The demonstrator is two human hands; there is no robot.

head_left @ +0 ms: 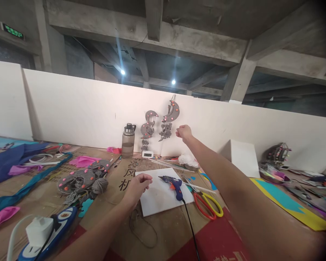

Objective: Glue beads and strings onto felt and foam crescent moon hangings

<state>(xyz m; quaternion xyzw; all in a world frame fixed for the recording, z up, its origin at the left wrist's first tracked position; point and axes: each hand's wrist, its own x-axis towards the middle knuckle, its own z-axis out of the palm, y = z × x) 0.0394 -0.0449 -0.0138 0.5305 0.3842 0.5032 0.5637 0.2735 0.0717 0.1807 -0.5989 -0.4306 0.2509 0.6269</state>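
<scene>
My right hand (pixel 184 132) is raised before the white panel, just right of a hanging grey moon-shaped ornament (pixel 173 111) with orange and pink dots. Its fingers are pinched together; anything thin between them is too small to make out. My left hand (pixel 139 186) is lower, over the left edge of a white board (pixel 157 199), fingers curled with thumb against them; what they hold, if anything, does not show. A blue glue gun (pixel 176 185) lies on the board. Below my left hand lies a loop of thin yarn (pixel 143 241). Red-and-yellow-handled scissors (pixel 208 206) rest to the right.
A water bottle (pixel 128 143) and small digital clock (pixel 147 154) stand against the white panel (pixel 78 112). More grey dotted pieces with a yarn ball (pixel 100 185) lie left. A power strip (pixel 62 221) with a white plug sits front left. The glue gun's cord (pixel 190 228) runs toward me.
</scene>
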